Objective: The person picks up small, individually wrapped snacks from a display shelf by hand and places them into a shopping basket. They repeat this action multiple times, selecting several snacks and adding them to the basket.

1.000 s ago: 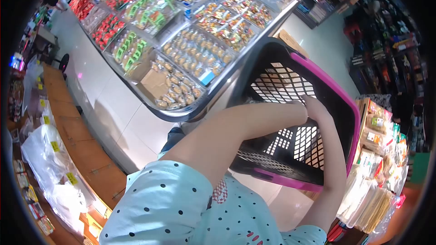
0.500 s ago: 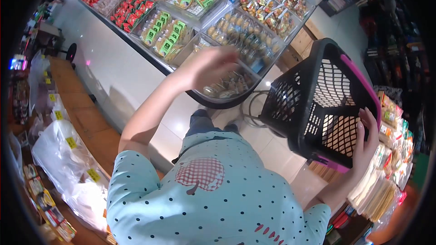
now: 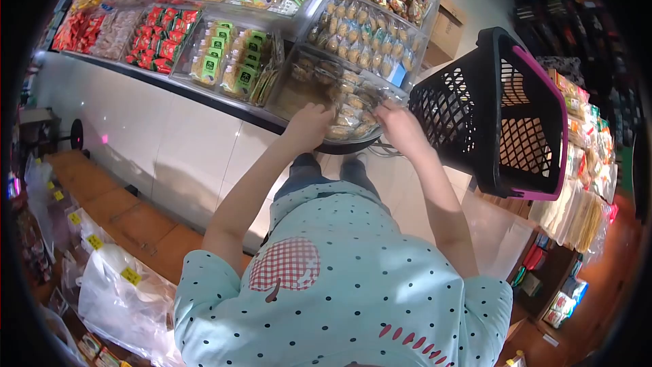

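Note:
My left hand [image 3: 311, 124] is at the front of a corner bin, its fingers curled at the left side of clear-wrapped round snacks [image 3: 351, 112]. On the right side of the same packets, my right hand [image 3: 402, 128] has its fingers bent together at the wrappers. What either hand grips is too small to tell. The bin's dark curved rim [image 3: 350, 147] runs below the packets, and the bin's brown floor [image 3: 291, 97] shows to their left. A black basket [image 3: 490, 115] with a pink handle [image 3: 565, 122] stands right of my right hand.
Green-labelled packs [image 3: 239, 78] and red-wrapped sweets [image 3: 161, 39] lie in compartments to the left. More wrapped snacks [image 3: 370, 37] fill the bins behind. A brown bench [image 3: 136, 214] and plastic bags [image 3: 122, 292] are at the left. Packaged goods [image 3: 584, 149] stack at the right.
My right hand has left the basket and moved to the bin. My left hand, earlier blurred above the bin, is now lower at the packets. The view has shifted.

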Motion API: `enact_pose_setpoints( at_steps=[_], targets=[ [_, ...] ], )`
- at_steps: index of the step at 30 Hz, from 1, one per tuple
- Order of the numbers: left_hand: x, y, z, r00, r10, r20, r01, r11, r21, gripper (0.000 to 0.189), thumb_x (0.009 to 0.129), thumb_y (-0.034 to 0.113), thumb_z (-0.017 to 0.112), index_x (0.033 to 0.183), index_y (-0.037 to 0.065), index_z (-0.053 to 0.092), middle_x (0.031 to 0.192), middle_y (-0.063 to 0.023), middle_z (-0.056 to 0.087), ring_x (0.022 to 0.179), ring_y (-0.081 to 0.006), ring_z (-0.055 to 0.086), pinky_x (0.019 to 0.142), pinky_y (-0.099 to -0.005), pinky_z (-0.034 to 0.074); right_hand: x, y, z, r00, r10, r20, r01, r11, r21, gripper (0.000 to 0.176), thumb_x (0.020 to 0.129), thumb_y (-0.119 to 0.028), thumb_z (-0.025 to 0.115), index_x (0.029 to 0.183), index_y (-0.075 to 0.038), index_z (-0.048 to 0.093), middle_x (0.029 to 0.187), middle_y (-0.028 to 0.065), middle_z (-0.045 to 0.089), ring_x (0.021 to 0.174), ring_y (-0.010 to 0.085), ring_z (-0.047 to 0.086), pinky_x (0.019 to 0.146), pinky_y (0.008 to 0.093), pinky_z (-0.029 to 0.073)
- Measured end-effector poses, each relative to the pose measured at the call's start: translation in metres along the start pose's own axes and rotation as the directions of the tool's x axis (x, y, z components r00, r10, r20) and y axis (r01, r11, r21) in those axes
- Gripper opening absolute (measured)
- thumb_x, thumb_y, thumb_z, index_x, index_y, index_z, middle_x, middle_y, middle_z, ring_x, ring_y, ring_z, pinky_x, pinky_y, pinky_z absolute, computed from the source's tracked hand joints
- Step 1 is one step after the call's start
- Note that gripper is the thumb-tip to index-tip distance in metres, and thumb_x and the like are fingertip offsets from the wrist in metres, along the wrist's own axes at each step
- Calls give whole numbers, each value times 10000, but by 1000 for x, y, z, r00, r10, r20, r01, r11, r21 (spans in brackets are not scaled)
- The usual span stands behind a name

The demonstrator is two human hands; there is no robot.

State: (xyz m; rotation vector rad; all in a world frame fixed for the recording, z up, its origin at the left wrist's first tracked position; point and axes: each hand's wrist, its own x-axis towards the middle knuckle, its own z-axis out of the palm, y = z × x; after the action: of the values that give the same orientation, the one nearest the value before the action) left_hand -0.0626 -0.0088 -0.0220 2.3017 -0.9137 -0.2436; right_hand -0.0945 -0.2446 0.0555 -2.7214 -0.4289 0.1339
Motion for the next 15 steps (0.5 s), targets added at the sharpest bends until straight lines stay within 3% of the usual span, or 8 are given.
enact_pose_setpoints(
  at_steps=[3, 5, 6, 8, 15],
  targets=[
    [8, -11, 13, 999, 0, 47, 1, 1000, -16, 231, 725, 55, 642, 949, 61, 589, 891, -136, 567, 863, -335, 528, 781, -420, 440, 3, 14, 43, 995, 76, 65, -74, 997, -34, 130, 793, -28, 511, 865, -23, 620, 815, 167, 617, 784, 350, 623, 694, 427, 498],
    [12, -15, 18, 991, -7, 130, 13, 999, -45, 219, 721, 77, 662, 933, 65, 609, 885, -138, 579, 885, -337, 540, 792, -424, 445, 7, 6, 55, 958, 262, 117, -257, 965, -57, 116, 781, -76, 536, 813, -46, 643, 764, 163, 643, 756, 353, 637, 672, 440, 506],
    [14, -16, 21, 991, -2, 132, 9, 998, -54, 219, 721, 77, 662, 933, 65, 609, 885, -138, 579, 885, -337, 540, 792, -424, 445, 8, 5, 58, 955, 270, 120, -264, 963, -62, 116, 781, -76, 536, 813, -46, 643, 764, 163, 643, 756, 353, 637, 672, 440, 506],
    [17, -19, 28, 976, -21, 217, 41, 995, -91, 209, 713, 97, 680, 910, 58, 621, 890, -144, 593, 906, -346, 558, 786, -431, 452, 12, 1, 58, 863, 421, 280, -381, 906, -185, 153, 807, -104, 528, 912, -73, 635, 847, 176, 649, 820, 350, 633, 712, 431, 504],
    [26, -25, 44, 968, -26, 248, 47, 996, -77, 198, 704, 115, 685, 879, 47, 622, 853, -169, 633, 874, -368, 595, 742, -464, 465, 12, -7, 72, 861, 430, 273, -393, 902, -181, 145, 772, -128, 561, 852, -76, 670, 773, 162, 662, 778, 329, 656, 692, 437, 517]
  ],
)
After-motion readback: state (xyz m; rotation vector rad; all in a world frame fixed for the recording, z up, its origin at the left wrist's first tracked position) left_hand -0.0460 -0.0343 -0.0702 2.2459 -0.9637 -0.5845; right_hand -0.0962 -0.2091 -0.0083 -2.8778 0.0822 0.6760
